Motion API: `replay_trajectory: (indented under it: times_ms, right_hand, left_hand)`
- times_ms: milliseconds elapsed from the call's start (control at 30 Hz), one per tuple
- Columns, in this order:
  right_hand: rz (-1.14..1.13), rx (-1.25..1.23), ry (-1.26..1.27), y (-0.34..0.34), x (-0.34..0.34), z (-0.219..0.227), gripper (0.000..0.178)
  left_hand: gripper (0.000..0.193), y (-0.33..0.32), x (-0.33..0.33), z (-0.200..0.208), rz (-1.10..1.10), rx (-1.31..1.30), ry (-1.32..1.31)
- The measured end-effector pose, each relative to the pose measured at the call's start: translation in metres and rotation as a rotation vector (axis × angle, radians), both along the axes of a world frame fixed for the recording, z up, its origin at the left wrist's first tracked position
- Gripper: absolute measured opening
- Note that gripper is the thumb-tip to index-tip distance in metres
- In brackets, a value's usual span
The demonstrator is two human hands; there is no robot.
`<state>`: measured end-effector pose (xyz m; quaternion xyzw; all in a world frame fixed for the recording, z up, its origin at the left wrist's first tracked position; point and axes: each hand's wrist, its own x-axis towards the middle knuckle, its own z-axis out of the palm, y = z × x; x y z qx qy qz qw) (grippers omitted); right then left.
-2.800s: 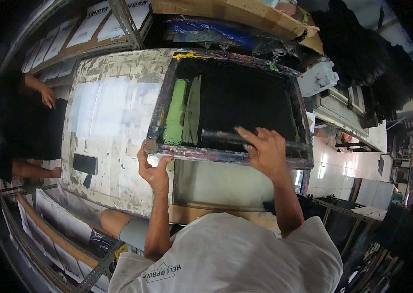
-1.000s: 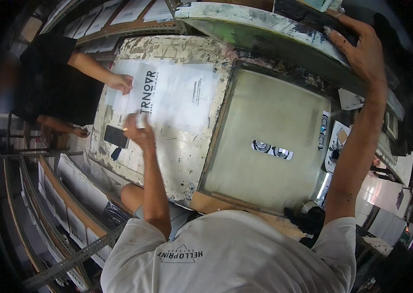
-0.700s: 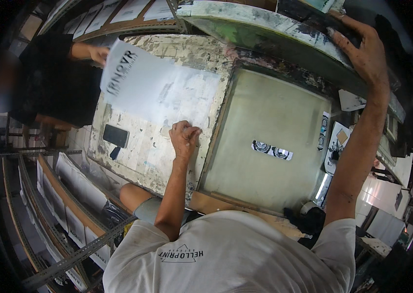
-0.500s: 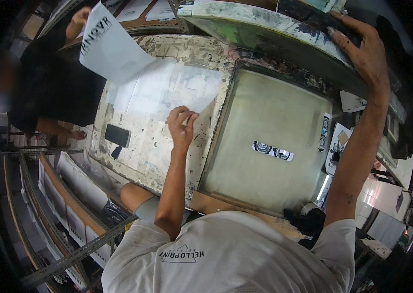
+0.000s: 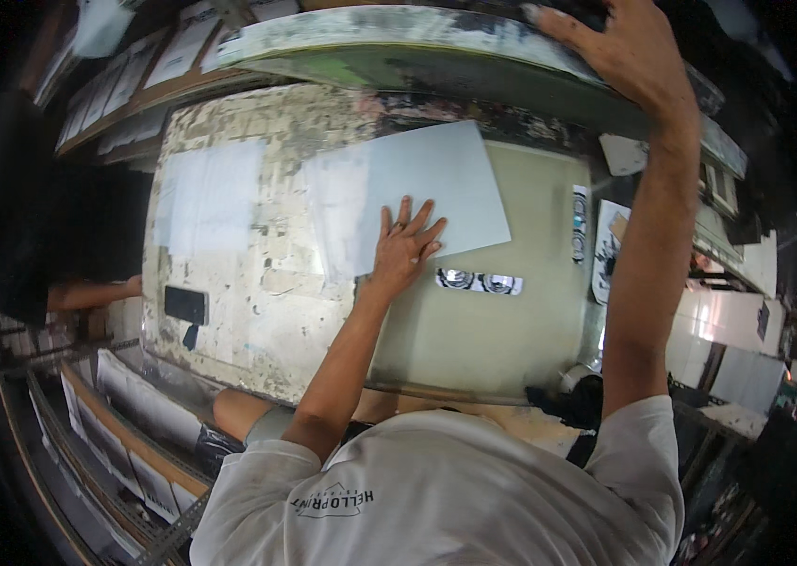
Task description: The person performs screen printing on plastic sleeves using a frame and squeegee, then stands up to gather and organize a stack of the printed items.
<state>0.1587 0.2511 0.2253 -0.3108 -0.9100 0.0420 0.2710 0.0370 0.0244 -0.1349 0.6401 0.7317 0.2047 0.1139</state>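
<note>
Head cam: plain pale-blue sheet (image 5: 450,174), L fingers (image 5: 405,209) spread flat atop, empty; R fingers (image 5: 568,30), hold unclear

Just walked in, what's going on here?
The left hand lies spread on a pale sheet that spans the worn table and the greenish panel to its right. The right hand is up at a raised frame; its grip is partly out of the picture. A co-worker is at the table's left end, where a phone lies.

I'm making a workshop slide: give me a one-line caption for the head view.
Left hand spread on a pale sheet partly over the panel, right hand up at the tilted frame.
</note>
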Motion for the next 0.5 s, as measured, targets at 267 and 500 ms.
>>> replay_trajectory:
  times_ms: [267,500]
  right_hand:
    - [0.115,-0.178,0.001,0.000,0.009,0.018,0.041]
    - [0.089,-0.071,0.029,0.010,0.003,0.004,0.045]
  left_hand:
    - [0.047,0.071,0.067,-0.008,-0.263,0.028,-0.047]
    - [0.047,0.059,0.089,-0.004,-0.315,-0.013,-0.062]
